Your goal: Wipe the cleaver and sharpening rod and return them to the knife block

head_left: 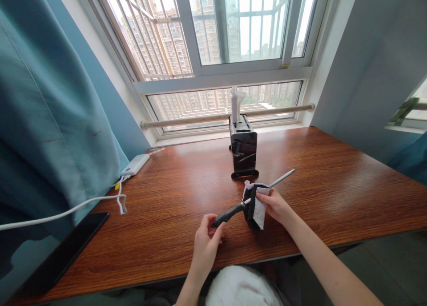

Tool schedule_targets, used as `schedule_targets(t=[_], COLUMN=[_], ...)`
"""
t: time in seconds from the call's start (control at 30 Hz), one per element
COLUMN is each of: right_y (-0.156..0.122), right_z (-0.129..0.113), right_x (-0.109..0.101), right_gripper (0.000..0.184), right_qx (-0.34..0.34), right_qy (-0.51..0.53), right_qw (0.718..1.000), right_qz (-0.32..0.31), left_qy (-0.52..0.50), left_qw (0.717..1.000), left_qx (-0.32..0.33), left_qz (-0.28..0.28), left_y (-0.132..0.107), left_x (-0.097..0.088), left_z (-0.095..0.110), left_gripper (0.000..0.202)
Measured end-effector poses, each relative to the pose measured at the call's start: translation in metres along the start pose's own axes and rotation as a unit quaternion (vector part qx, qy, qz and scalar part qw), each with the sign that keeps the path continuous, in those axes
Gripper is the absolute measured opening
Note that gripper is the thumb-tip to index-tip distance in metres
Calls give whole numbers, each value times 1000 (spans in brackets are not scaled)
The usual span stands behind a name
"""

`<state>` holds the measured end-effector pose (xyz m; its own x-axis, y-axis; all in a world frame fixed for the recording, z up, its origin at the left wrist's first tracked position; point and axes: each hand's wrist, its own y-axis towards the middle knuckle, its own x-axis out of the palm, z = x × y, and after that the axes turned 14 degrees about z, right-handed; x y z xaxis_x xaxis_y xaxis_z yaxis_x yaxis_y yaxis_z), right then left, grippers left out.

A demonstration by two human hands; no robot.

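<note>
My left hand (pixel 208 237) closes its fingers round the dark ribbed handle of a tool that looks like a sharpening steel (pixel 230 212). Its long grey rod slants up to the right, and the tip shows past the cloth. In my right hand (pixel 275 203) is a folded black-and-white cloth (pixel 258 208), pinched by thumb and fingers around the middle of the rod. The cloth hides that stretch of rod. Both hands are over the front part of the brown wooden table (pixel 180 181).
A black tissue holder (pixel 245 152) with a white tissue sticking up stands beyond my hands. To the left lie a white power strip (pixel 135 164), a white cable (pixel 66 215) and a dark flat screen (pixel 66 252). Blue curtains (pixel 43 97) hang at the left; a window is behind.
</note>
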<state>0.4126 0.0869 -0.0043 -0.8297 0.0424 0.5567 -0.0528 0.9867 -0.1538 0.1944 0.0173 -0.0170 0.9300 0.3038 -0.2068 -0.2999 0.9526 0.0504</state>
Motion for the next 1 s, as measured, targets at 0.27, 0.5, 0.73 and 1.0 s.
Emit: schedule_targets(t=[0.27, 0.5, 0.73, 1.0], right_y=[10, 13, 17, 17], right_z=[0, -1, 1, 0], right_x=[-8, -11, -15, -17], right_gripper=[17, 19, 26, 29], right_qx=[-22, -57, -84, -89], right_qy=[61, 72, 74, 79], right_qw=[994, 990, 984, 980], right_qz=[88, 110, 137, 159], left_qy=[-76, -165, -233, -270], left_qw=[996, 977, 954, 937], left_qx=[-36, -90, -90, -85], left_qz=[18, 105, 164, 206], left_y=[1, -1, 5, 6], left_x=[-5, -7, -9, -8], left_z=[-5, -3, -6, -7], left_gripper=[35, 41, 32, 32])
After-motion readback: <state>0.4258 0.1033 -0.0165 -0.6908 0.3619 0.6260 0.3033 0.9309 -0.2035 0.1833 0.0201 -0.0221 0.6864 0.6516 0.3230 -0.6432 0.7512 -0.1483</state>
